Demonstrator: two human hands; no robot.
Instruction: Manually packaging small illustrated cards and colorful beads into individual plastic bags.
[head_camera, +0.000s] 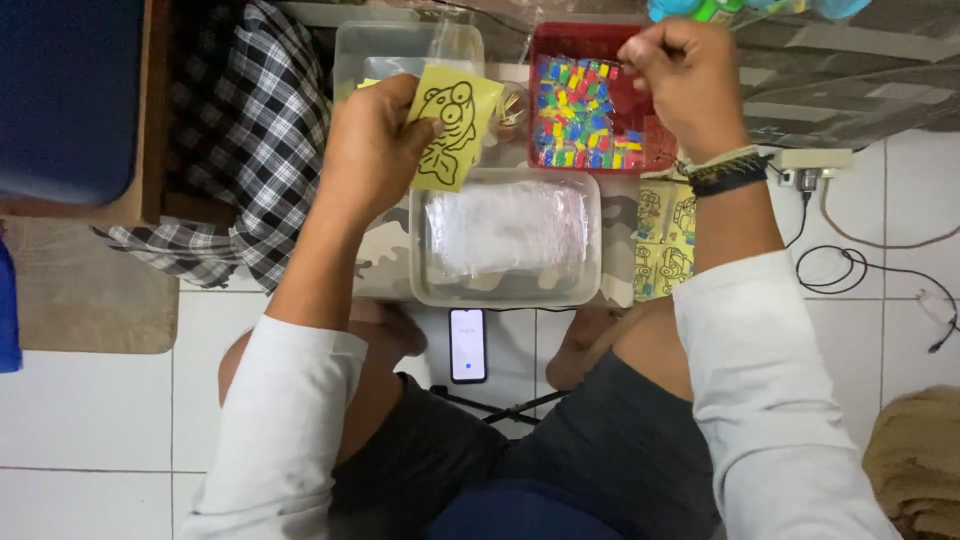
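Left hand (375, 150) pinching a thin, floppy-looking yellow fish card (455, 125) by its left edge above the clear tubs (505, 240), probably best gripped there, right hand (690, 80) clenched over the red tray (590, 100).

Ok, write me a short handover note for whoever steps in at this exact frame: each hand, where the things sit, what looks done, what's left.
Left hand: holds up a yellow card with a black fish drawing, thumb on its face.
Right hand: pinched shut above the red tray of small coloured pieces; whatever it pinches is too small to tell.
Clear tub of plastic sleeves sits centre; an empty-looking clear tub behind it. Spare yellow cards with car drawings lie right of the centre tub.
Done: one card picked up.
Left: the card in hand is not in a sleeve; the spare cards are untouched.
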